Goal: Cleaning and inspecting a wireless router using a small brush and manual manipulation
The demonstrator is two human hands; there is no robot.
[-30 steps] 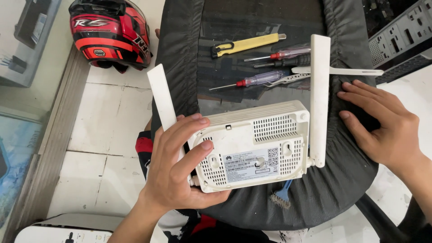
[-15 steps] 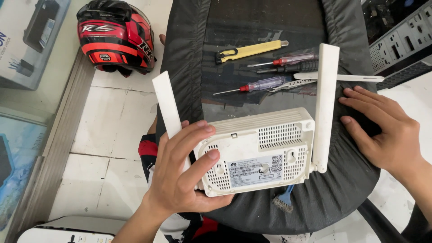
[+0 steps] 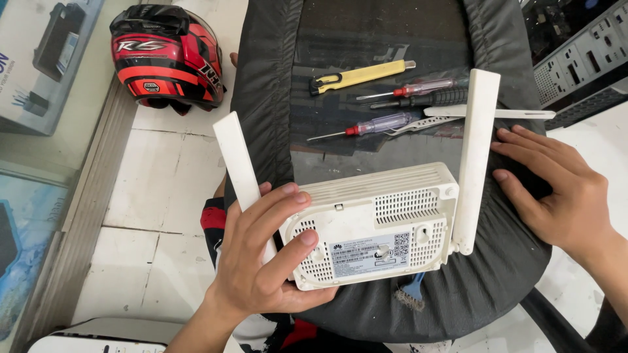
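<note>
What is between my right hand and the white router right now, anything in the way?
Nothing visible. The right hand rests flat on the black cushion, just beside the white router and its upright antenna, with only bare cushion between.

Bright, even daylight all over, shadows soft and faint. A pale sheen sits on the glossy helmet (image 3: 167, 55) and a dull reflection on the dark chair seat (image 3: 366, 39). Focus is sharp in the centre, and the wide lens bends lines at the edges.
</note>
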